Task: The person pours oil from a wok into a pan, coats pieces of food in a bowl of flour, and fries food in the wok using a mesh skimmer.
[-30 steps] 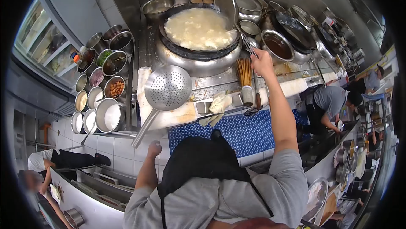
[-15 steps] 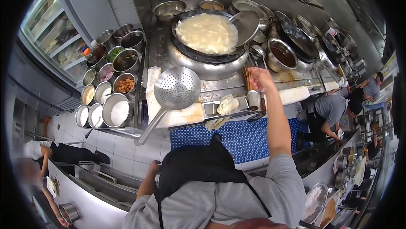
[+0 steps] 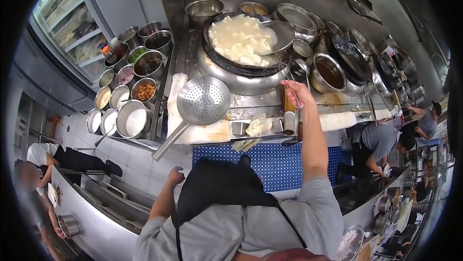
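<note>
My right hand (image 3: 297,93) is closed around a thin metal handle at the right front of the wok (image 3: 207,51). The handle leads up to a wide round skimmer (image 3: 284,36), which dips into the wok's right side. Pale, lumpy food in cloudy liquid (image 3: 241,39) fills the wok. Just below this hand stands a bundled-stick brush (image 3: 289,116). My left hand (image 3: 176,175) hangs low beside the black apron, fingers loosely apart, holding nothing. A perforated strainer (image 3: 203,101) lies on the front ledge, its handle over the edge.
Metal containers of ingredients (image 3: 144,89) stand at the left. A bowl of brown sauce (image 3: 329,72) and another wok (image 3: 349,56) are at the right. A cloth (image 3: 259,125) lies on the ledge. Co-workers (image 3: 378,140) are at the right; another person (image 3: 46,157) is at far left.
The skimmer's visible bowl sits lower in the wok, and the pale food shows more lumps above the liquid. My left hand has risen slightly. The view has shifted a little.
</note>
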The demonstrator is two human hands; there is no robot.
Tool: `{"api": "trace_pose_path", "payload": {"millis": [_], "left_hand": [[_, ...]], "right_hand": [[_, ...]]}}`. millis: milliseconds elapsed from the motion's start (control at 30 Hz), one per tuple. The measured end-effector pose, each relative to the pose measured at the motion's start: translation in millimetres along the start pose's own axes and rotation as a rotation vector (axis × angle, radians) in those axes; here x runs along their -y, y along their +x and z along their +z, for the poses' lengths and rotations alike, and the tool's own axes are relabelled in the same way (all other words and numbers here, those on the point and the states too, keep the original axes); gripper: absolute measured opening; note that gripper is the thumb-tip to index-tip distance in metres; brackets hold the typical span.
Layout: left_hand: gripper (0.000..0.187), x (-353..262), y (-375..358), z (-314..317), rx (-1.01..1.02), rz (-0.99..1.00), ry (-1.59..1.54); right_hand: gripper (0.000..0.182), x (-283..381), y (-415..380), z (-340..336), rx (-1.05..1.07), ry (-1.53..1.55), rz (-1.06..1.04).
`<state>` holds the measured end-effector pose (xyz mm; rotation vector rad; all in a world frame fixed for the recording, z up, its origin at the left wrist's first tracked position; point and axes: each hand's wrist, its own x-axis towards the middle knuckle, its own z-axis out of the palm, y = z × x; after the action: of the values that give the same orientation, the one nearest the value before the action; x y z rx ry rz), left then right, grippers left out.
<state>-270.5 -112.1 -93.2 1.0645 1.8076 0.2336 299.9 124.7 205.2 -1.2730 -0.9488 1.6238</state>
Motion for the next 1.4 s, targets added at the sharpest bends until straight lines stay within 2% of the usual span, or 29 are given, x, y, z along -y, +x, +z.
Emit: {"api": "trace_pose_path", "payload": {"millis": [67, 200, 500, 600, 633, 733, 833, 933, 1133, 1233, 1333, 1400], "left_hand": [[0.042, -11.1, -8.5, -5.0, 0.045, -0.002, 0.031], [0.041, 14.1, 2.2, -9.1, 0.051, -0.008, 0.036], [0.042, 54.1, -3.3, -15.1, 0.048, -0.052, 0.047], [0.044, 60.9, -11.1, -15.6, -0.008, 0.059, 0.095], [0.045, 62.8, -14.9, -15.1, -0.003, 0.042, 0.061], [0.045, 131.6, 24.2, 5.8, -0.157, 0.323, 0.149], [0.044, 157.1, 27.4, 9.3, -0.18, 0.374, 0.242], [0.044, 99.4, -24.7, -13.2, 0.01, -0.048, 0.056], [0.049, 101.9, -20.2, -16.2, 0.032, -0.116, -0.052], [0.051, 93.1, -14.4, -19.8, 0.038, -0.103, 0.006], [0.052, 83.8, -10.4, -20.5, 0.027, -0.088, -0.023], [0.052, 63.9, -16.5, -25.9, 0.011, -0.008, 0.088]], "right_hand": [[0.028, -1.1, -3.6, 19.1, -0.011, 0.116, -0.018], [0.026, 15.9, -51.3, 38.8, -0.07, 0.047, -0.079], [0.022, 66.7, -77.9, 114.8, -0.358, -0.564, -0.185], [0.024, 73.1, -64.9, 130.4, -0.407, -0.718, -0.233], [0.026, 74.9, -60.7, 133.9, -0.419, -0.767, -0.251], [0.025, 82.0, -59.1, 151.6, -0.48, -0.893, -0.221], [0.025, 82.9, -58.8, 162.4, -0.507, -0.899, -0.229], [0.025, 81.9, -49.7, 158.7, -0.508, -0.892, -0.27], [0.023, 95.1, -46.6, 176.1, -0.466, -0.806, -0.329], [0.022, 92.6, -25.6, 182.7, -0.439, -0.699, -0.345], [0.024, 71.7, 3.2, 188.4, -0.399, -0.545, -0.297], [0.026, 56.6, 9.1, 187.9, -0.345, -0.5, -0.177]]}}
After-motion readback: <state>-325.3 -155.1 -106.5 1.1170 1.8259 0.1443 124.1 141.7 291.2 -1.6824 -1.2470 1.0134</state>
